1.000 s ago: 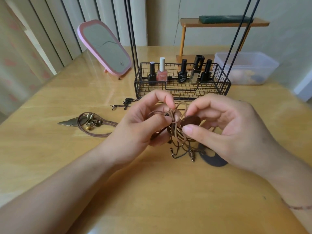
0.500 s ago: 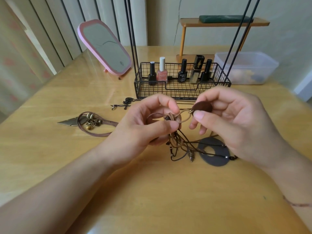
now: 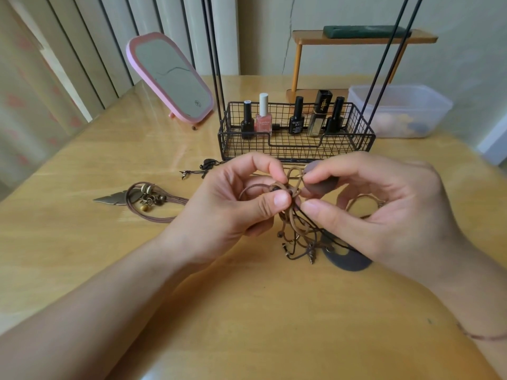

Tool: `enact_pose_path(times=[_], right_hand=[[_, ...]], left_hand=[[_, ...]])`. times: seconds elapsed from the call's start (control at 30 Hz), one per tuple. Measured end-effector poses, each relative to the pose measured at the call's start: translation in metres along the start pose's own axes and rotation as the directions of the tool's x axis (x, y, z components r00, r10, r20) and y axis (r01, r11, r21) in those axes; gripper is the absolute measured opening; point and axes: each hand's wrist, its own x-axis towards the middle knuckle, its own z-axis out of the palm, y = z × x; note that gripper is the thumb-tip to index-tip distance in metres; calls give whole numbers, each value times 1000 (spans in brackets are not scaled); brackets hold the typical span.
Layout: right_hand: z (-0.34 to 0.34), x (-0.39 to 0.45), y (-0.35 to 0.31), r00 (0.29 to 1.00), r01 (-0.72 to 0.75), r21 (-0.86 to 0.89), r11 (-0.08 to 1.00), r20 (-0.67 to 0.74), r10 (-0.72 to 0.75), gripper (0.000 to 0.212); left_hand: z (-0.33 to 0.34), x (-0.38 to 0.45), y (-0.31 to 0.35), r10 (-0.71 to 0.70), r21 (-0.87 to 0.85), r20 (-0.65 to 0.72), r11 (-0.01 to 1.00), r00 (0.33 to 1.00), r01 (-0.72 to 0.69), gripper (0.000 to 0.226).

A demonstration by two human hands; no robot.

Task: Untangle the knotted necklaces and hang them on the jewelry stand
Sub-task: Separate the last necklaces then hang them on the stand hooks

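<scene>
The brown disc pendant point(image 3: 319, 186), held up clear beside the knot half a second ago, has been drawn back against the tangle and is now half hidden behind the right hand's fingers.

At the centre of the frame the knot of cords point(image 3: 288, 192) is pinched between thumb and forefinger of the left hand point(image 3: 233, 204), its other fingers curled underneath; the right hand point(image 3: 384, 209) is closed on the same knot from the other side, thumb and fingertips nipping a strand. Loose ends and beads are seen hanging to the table point(image 3: 247, 311), beside a dark ring pendant point(image 3: 351, 263). A feather necklace point(image 3: 142, 200) lies at middle left. The wire stand point(image 3: 296, 144), holding polish bottles point(image 3: 264, 116), is set just behind the hands.
</scene>
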Motion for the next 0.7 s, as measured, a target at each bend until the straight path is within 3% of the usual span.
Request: enact_pose_path(times=[0.27,0.53,0.7], right_hand=[[-2,1,2,998,49,-62,997,51,-45,26],[-3,1,5,997,58,-84,995,58,-53,16],[0,-1,3,996,-85,45,995,-12,86,33]], left_hand=[[1,-1,0,25,161,18,987,1000,-28,20],[4,-1,0,16,216,-26,976,1000,-9,43],[5,-2,-3,83,316,-40,947,996,-66,23]])
